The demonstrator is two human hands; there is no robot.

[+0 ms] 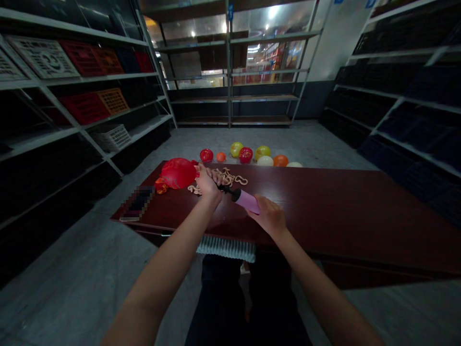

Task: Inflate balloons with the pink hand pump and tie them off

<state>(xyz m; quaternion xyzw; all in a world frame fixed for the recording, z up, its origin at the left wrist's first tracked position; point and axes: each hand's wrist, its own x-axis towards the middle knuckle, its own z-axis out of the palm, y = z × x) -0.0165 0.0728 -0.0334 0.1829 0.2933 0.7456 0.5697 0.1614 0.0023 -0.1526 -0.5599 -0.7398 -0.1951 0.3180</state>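
Just left of the left hand (209,184), fingers curled on its neck, sits the red balloon (178,173) (over the table's (324,206) left part); the right hand (271,216) grips the lilac pump (247,201).

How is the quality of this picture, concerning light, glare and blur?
In the head view, light is dim, with the right shelves lost in shadow; the tabletop shows soft glare; the phone-like object is pixelated; the lavender pump is readable; edges look stretched.
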